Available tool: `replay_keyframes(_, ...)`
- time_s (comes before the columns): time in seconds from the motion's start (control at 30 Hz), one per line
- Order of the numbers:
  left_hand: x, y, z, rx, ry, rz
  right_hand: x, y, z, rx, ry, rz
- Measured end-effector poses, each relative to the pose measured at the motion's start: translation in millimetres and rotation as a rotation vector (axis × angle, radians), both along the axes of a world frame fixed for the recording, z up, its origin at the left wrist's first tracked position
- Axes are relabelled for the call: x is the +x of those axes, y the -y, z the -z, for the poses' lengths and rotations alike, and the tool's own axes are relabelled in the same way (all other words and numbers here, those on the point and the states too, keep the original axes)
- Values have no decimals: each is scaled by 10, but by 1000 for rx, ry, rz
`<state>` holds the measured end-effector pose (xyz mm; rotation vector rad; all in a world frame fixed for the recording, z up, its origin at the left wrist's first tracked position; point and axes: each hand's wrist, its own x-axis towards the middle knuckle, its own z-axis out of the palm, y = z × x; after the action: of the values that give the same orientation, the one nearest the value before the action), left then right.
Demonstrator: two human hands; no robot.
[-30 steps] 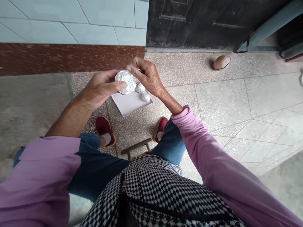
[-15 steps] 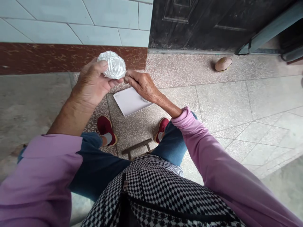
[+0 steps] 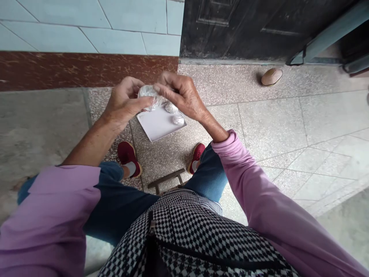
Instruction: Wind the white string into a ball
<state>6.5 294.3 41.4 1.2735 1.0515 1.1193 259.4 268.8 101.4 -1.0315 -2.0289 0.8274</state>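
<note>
My left hand (image 3: 125, 100) is wrapped round a shiny white ball of twine (image 3: 148, 92), thumb lying across its near side. Close against the ball's right side is my right hand (image 3: 184, 94), its thumb and fingers pinched together. Whatever thin thing those fingers hold is too small and blurred to make out. Below the hands a white tray (image 3: 157, 127) lies on the floor. Two small white balls (image 3: 178, 120) rest at its right side, the farther one close to my right hand.
A dark door (image 3: 230, 38) and a tiled wall (image 3: 129, 15) stand in front. On the step by the door lies a rounded tan object (image 3: 271, 77). My red shoes (image 3: 127, 154) flank the tray, and a metal stool frame (image 3: 167, 180) shows below my lap.
My left hand has turned and moved right and nearer with the ball, now thumb across it. My right hand has risen slightly to the ball's side, uncovering the small balls in the tray.
</note>
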Motion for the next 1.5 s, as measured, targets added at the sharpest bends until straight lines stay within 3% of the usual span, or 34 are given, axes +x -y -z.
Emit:
replay_keyframes(0.13,15,151,-237,-175,153,253,89,-150,38,-12,-35,126)
replay_keyframes(0.3,12,141,-301,-220,230,330,-11,-158,99,-43,-66,122)
replay_keyframes(0.5,-30,83,-330,-191,340,198,-106,-83,19,-133,-93,86)
replay_keyframes(0.7,20,151,-633,-87,505,3,-213,-15,13,-214,16,96)
replay_keyframes(1.0,-21,297,-950,-56,624,-78,-334,174,47,-110,75,-97)
replay_keyframes(1.13,-145,95,-848,-33,528,-115,-360,373,-64,-168,125,-199)
replay_keyframes(1.27,-177,-111,-507,5,317,-92,-314,520,-339,-214,2,-204)
replay_keyframes(1.37,-69,-84,-324,32,202,-47,-192,422,-475,-179,-40,-116)
replay_keyframes(1.5,43,104,-402,-83,191,182,-14,141,-377,-95,-24,89)
